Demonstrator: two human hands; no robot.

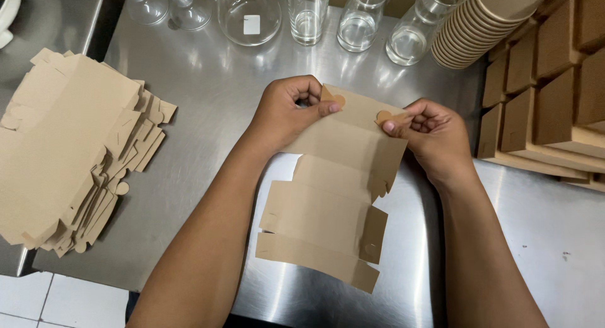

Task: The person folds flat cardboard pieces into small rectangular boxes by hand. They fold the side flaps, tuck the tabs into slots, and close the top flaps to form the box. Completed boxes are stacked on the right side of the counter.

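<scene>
Left hand (290, 110) and right hand (432, 129) each pinch a far corner tab of flat kraft box blank (334, 195), centre of steel table (208, 82) | creased, unassembled | flat blanks stack (69, 151) left | folded boxes (548, 95) right

Two hands (287, 110), one box blank (334, 195), five glasses (307, 16).

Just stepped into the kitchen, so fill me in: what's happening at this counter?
A person holds a flat brown cardboard box blank over the steel counter, left hand and right hand pinching its far corners. More flat blanks lie stacked at left; folded boxes and paper cups sit at right.
</scene>
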